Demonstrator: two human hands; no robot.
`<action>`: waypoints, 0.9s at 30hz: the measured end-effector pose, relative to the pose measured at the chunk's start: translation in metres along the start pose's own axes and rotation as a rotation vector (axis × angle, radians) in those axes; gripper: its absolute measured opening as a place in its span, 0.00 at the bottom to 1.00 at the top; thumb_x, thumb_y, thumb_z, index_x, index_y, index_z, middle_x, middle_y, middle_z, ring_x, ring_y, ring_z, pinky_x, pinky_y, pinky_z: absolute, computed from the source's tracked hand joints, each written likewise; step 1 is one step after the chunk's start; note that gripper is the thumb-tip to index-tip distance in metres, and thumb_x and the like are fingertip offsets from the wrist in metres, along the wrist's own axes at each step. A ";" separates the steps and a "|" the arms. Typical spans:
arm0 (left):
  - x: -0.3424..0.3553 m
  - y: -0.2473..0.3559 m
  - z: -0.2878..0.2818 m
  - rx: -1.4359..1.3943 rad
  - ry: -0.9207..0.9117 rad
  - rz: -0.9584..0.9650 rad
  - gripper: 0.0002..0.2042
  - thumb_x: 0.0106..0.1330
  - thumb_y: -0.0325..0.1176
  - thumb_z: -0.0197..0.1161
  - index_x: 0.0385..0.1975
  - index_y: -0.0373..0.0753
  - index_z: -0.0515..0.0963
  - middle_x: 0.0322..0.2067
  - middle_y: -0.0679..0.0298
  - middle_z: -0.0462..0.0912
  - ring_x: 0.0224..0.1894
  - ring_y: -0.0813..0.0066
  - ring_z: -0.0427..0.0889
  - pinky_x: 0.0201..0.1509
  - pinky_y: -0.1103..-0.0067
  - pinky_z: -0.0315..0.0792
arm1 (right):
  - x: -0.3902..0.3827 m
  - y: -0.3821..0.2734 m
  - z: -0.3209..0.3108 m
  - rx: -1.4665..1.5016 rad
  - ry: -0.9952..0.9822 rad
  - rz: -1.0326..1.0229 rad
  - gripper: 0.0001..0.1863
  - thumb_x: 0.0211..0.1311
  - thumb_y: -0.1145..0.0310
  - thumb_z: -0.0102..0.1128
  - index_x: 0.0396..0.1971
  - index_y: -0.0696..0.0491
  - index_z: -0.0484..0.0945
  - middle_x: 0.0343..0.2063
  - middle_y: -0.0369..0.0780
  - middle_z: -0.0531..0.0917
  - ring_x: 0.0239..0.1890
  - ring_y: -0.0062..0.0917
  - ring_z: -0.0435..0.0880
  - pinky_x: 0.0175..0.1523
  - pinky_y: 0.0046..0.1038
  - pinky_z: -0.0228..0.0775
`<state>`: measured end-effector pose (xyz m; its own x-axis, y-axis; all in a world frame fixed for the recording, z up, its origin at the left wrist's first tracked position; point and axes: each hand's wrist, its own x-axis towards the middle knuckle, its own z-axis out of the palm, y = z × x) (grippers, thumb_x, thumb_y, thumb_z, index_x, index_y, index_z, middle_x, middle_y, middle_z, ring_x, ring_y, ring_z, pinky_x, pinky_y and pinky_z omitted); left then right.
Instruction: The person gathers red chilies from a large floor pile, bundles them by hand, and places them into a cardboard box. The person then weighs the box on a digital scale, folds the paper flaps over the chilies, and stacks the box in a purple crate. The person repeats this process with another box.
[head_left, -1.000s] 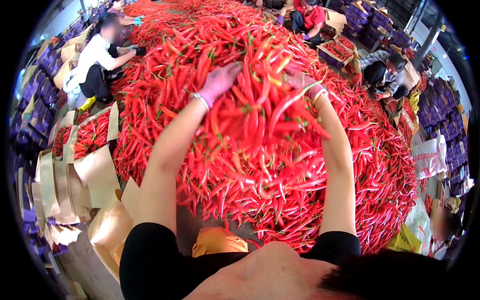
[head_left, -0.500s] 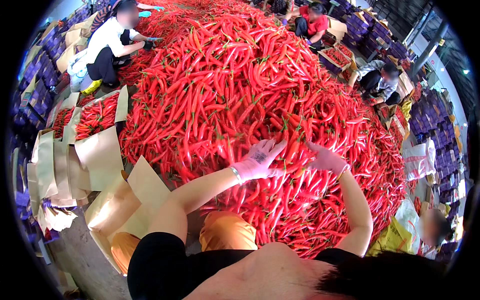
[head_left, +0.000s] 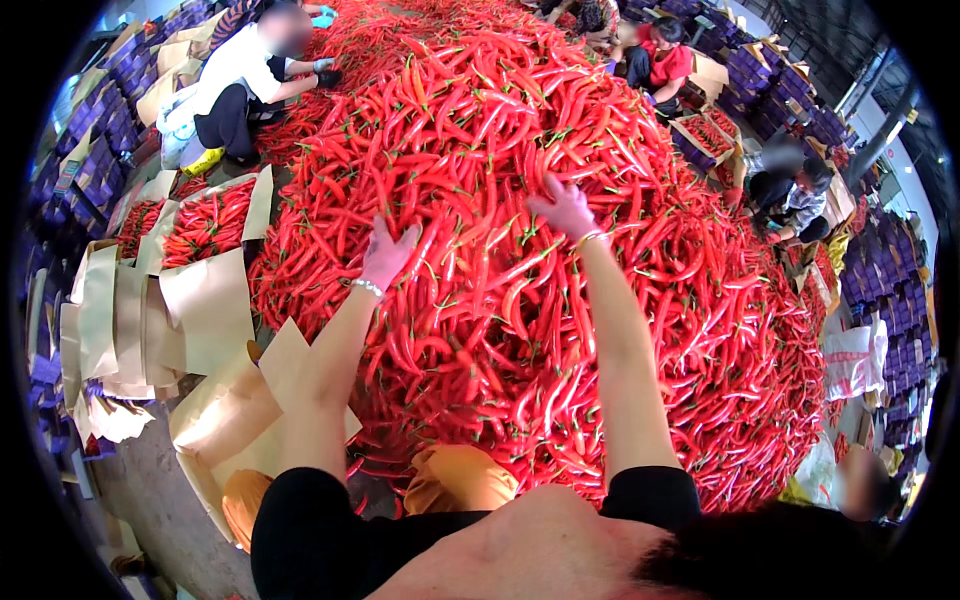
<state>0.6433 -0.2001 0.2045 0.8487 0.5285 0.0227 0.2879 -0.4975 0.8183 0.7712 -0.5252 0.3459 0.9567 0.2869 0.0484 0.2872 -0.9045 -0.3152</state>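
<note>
Both hands are down on the huge heap of red chillies [head_left: 520, 250], the left hand [head_left: 388, 252] at about ten o'clock and the right hand [head_left: 566, 208] at about one, fingers spread flat on the peppers and closed round nothing. The heap fills the middle of the view and looks barely dented, while the open carton of chillies [head_left: 205, 222] at nine o'clock is only part-filled, so most sorting is left. Since half a second ago both hands have reached further up the pile and spread wider apart.

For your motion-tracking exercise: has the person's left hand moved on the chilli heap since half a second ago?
Yes. The left hand has moved up the chilli heap, away from the person's body, towards its top.
</note>
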 end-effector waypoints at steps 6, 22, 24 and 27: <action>0.035 -0.004 -0.016 -0.509 -0.149 0.003 0.44 0.63 0.36 0.69 0.73 0.38 0.44 0.58 0.57 0.74 0.55 0.69 0.77 0.58 0.77 0.71 | 0.025 0.012 0.033 0.038 -0.286 -0.159 0.59 0.45 0.22 0.55 0.73 0.43 0.51 0.69 0.59 0.55 0.69 0.56 0.60 0.69 0.49 0.57; -0.071 0.012 0.011 -0.655 -0.622 -0.098 0.39 0.60 0.21 0.68 0.68 0.39 0.53 0.54 0.60 0.77 0.53 0.70 0.79 0.59 0.73 0.75 | -0.083 -0.007 0.007 0.038 -0.550 -0.235 0.71 0.39 0.20 0.59 0.71 0.62 0.48 0.65 0.57 0.65 0.68 0.45 0.64 0.71 0.38 0.56; -0.101 0.013 0.016 -0.633 -0.663 0.057 0.40 0.57 0.18 0.69 0.68 0.40 0.54 0.53 0.59 0.77 0.51 0.68 0.81 0.58 0.72 0.77 | -0.130 -0.010 -0.002 0.003 -0.529 -0.247 0.70 0.39 0.21 0.60 0.70 0.62 0.50 0.58 0.58 0.73 0.62 0.47 0.72 0.65 0.40 0.64; -0.151 0.032 0.013 -0.612 -0.711 0.144 0.35 0.55 0.23 0.71 0.64 0.39 0.62 0.48 0.65 0.80 0.51 0.71 0.79 0.52 0.71 0.78 | -0.212 0.010 -0.003 0.169 -0.425 -0.280 0.59 0.46 0.29 0.64 0.67 0.60 0.57 0.50 0.58 0.78 0.55 0.48 0.78 0.60 0.41 0.70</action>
<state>0.5297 -0.3049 0.2195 0.9872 -0.1534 -0.0429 0.0479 0.0286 0.9984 0.5718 -0.5963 0.3358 0.7311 0.6444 -0.2242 0.4840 -0.7215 -0.4952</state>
